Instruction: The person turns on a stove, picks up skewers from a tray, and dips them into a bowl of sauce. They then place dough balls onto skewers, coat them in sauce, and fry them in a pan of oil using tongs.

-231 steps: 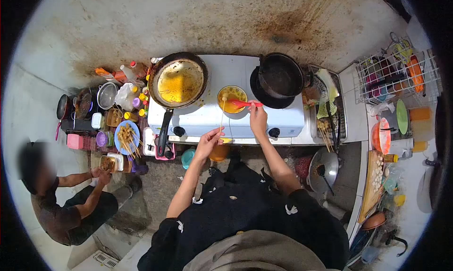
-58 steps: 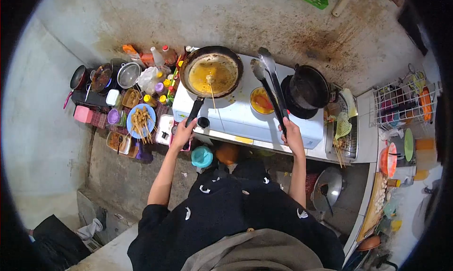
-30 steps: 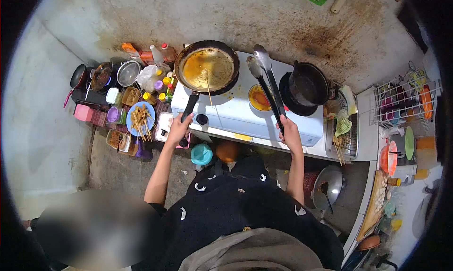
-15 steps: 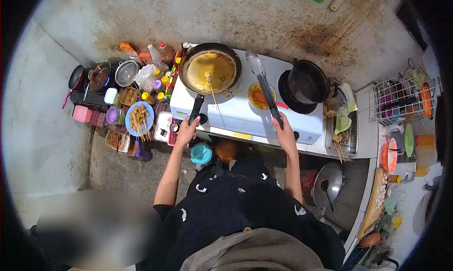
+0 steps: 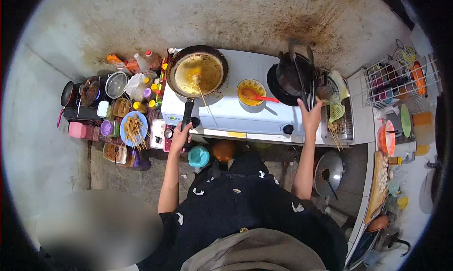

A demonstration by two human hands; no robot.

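Note:
My left hand (image 5: 180, 137) is wrapped round the black handle of a frying pan (image 5: 188, 113). A skewer (image 5: 202, 94) lies in the pan, its yellow-coated end in shallow oil and its stick over the rim. In my right hand (image 5: 310, 116) are metal tongs with dark grips (image 5: 300, 76). Their arms are spread above the black pot (image 5: 286, 72) on the right burner; whether they touch anything inside cannot be made out. Between the pans stands a patterned bowl (image 5: 241, 95) of yellow-orange liquid, with a red spoon (image 5: 265, 99) resting in it.
Left of the white stove (image 5: 236, 123) are a blue plate of skewers (image 5: 123, 129), bottles and containers. A green slotted spatula (image 5: 336, 111) and more skewers lie over a metal tray on the right. A wire rack (image 5: 377, 89) and a large wok (image 5: 334, 165) are farther right.
My right hand has carried the tongs rightward, from above the bowl to over the black pot, and their arms have spread. The left hand still grips the pan. The view has shifted slightly.

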